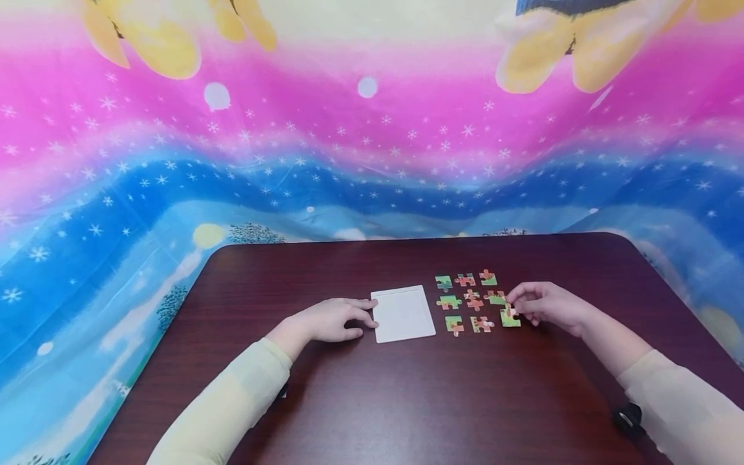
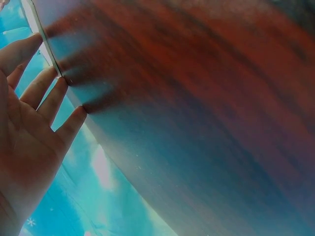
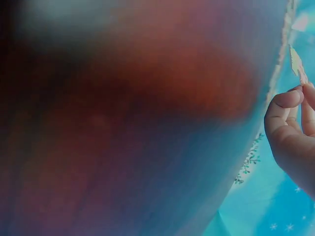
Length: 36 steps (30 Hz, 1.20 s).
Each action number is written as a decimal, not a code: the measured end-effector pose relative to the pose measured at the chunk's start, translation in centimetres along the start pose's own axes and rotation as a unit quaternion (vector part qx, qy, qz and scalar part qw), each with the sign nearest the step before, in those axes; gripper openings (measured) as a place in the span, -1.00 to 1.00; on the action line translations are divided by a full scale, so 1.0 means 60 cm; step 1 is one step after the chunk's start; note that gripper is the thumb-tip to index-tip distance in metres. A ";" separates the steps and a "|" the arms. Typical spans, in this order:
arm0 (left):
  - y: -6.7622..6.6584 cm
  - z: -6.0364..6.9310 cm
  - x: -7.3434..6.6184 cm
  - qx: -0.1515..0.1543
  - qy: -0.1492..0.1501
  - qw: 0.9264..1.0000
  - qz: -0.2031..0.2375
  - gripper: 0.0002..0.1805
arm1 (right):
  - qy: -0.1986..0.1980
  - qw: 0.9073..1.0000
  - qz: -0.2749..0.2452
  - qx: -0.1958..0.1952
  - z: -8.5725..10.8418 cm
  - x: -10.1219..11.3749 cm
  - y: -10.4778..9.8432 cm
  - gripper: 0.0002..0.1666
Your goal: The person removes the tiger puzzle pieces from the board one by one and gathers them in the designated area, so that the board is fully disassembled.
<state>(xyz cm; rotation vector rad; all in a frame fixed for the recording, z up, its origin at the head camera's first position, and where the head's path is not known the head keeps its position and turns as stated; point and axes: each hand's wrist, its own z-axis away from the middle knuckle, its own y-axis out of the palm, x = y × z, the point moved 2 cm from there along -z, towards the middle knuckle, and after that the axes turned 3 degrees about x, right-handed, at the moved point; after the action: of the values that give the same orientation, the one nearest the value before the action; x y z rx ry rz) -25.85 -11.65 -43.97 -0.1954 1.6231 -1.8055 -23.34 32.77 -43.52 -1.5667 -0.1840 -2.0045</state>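
Note:
My left hand (image 1: pixel 332 320) touches the left edge of a flat white square puzzle tray (image 1: pixel 405 315), its fingers fairly straight and spread. In the left wrist view that hand (image 2: pixel 42 118) has fingertips at the table and along a thin pale edge. To the tray's right, several green and orange jigsaw pieces (image 1: pixel 473 301) lie spaced in rough rows. At their right end my right hand (image 1: pixel 549 306) pinches a jigsaw piece (image 1: pixel 510 316) between thumb and finger. The right wrist view has this piece (image 3: pixel 297 65) tilted up edge-on above the thumb.
Everything rests on a dark red-brown wooden table (image 1: pixel 372 400) with rounded far corners. Behind its far edge hangs a pink and blue cloth (image 1: pixel 325 142) printed with snowflakes. A dark band (image 1: pixel 629 418) shows beneath the right sleeve.

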 end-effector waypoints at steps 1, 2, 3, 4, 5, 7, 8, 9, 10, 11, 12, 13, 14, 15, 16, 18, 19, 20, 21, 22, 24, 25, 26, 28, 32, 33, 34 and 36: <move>0.000 0.001 0.000 -0.001 0.000 1.000 0.000 -0.64 | 0.002 1.000 0.001 0.002 -0.001 -0.002 0.000 -0.74; -0.001 0.001 0.000 -0.002 0.000 1.000 0.001 -0.64 | 0.004 1.000 0.002 0.004 -0.001 -0.003 0.000 -0.74; -0.001 0.001 0.000 -0.003 0.000 1.000 0.000 -0.64 | 0.005 1.000 0.003 0.005 -0.002 -0.005 0.000 -0.73; -0.001 0.001 0.000 -0.004 0.000 1.000 0.000 -0.64 | 0.005 1.000 0.007 0.006 -0.003 -0.006 0.000 -0.72; -0.001 0.000 0.000 -0.004 0.000 1.000 -0.001 -0.64 | 0.006 1.000 0.010 0.006 -0.004 -0.006 0.000 -0.71; -0.001 0.000 0.000 -0.004 -0.001 1.000 -0.001 -0.64 | 0.005 1.000 0.017 0.005 -0.006 -0.009 0.000 -0.69; -0.001 -0.001 0.000 -0.004 -0.001 1.000 -0.002 -0.64 | 0.004 1.000 0.021 0.004 -0.007 -0.010 0.001 -0.68; -0.001 -0.001 0.000 -0.004 -0.002 1.000 -0.003 -0.64 | 0.004 1.000 0.026 0.001 -0.008 -0.012 0.001 -0.67; -0.001 -0.001 0.000 -0.003 -0.003 1.000 -0.003 -0.64 | 0.003 1.000 0.030 -0.002 -0.009 -0.013 0.002 -0.67; -0.001 -0.001 0.000 -0.003 -0.003 1.000 -0.002 -0.64 | 0.003 0.999 0.035 -0.007 -0.010 -0.014 0.002 -0.67; -0.001 -0.001 -0.001 -0.002 -0.003 1.000 -0.002 -0.64 | 0.002 0.999 0.040 -0.012 -0.011 -0.015 0.003 -0.67; -0.001 -0.001 -0.001 -0.002 -0.004 1.000 -0.001 -0.64 | 0.003 0.999 0.046 -0.018 -0.011 -0.016 0.004 -0.68; -0.001 -0.001 -0.001 -0.001 -0.005 1.000 -0.001 -0.64 | 0.004 0.998 0.052 -0.024 -0.012 -0.017 0.005 -0.69; -0.001 -0.001 -0.002 -0.002 -0.004 1.000 0.000 -0.64 | 0.006 0.998 0.058 -0.029 -0.012 -0.017 0.006 -0.69; -0.001 -0.001 -0.002 -0.001 -0.005 1.000 0.000 -0.64 | 0.008 0.997 0.063 -0.034 -0.013 -0.018 0.008 -0.70; -0.001 -0.001 -0.003 -0.001 -0.005 1.000 0.000 -0.64 | 0.013 0.997 0.071 -0.042 -0.013 -0.018 0.010 -0.72; -0.001 0.000 -0.003 -0.001 -0.005 1.000 0.000 -0.64 | 0.013 0.996 0.072 -0.045 -0.013 -0.019 0.011 -0.73; -0.001 0.000 -0.004 -0.001 -0.005 1.000 -0.001 -0.64 | 0.013 0.996 0.074 -0.046 -0.013 -0.020 0.012 -0.73; -0.001 0.000 -0.004 -0.002 -0.004 1.000 -0.002 -0.64 | 0.012 0.996 0.075 -0.047 -0.014 -0.020 0.013 -0.73; 0.000 -0.001 -0.004 -0.001 -0.005 1.000 -0.001 -0.64 | 0.012 0.996 0.074 -0.047 -0.014 -0.020 0.014 -0.73; 0.000 0.000 -0.004 0.000 -0.005 1.000 -0.001 -0.64 | 0.011 0.996 0.075 -0.048 -0.013 -0.020 0.016 -0.73; -0.001 0.001 -0.004 0.000 -0.006 1.000 0.000 -0.64 | 0.012 0.996 0.076 -0.048 -0.013 -0.020 0.017 -0.73; 0.000 0.001 -0.004 0.001 -0.006 1.000 0.000 -0.64 | 0.011 0.996 0.080 -0.048 -0.013 -0.020 0.017 -0.74; -0.001 0.001 -0.004 0.001 -0.007 1.000 0.001 -0.64 | 0.015 0.995 0.085 -0.051 -0.014 -0.018 0.018 -0.75; -0.001 0.001 -0.003 0.001 -0.008 1.000 -0.001 -0.64 | 0.016 0.994 0.096 -0.057 -0.015 -0.017 0.018 -0.76; -0.001 0.001 -0.003 0.001 -0.008 1.000 -0.002 -0.64 | 0.019 0.993 0.096 -0.060 -0.016 -0.016 0.018 -0.77; -0.001 0.000 -0.002 0.002 -0.009 1.000 -0.002 -0.64 | 0.019 0.993 0.097 -0.060 -0.016 -0.016 0.019 -0.77; -0.001 0.000 -0.001 0.001 -0.008 1.000 -0.005 -0.64 | 0.019 0.993 0.098 -0.060 -0.016 -0.016 0.020 -0.76</move>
<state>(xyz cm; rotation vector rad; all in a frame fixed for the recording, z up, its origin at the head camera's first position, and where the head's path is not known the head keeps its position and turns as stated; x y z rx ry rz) -25.79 -11.62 -43.90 -0.2165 1.6126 -1.8078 -23.37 31.72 -44.99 -1.5535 0.1034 -1.9198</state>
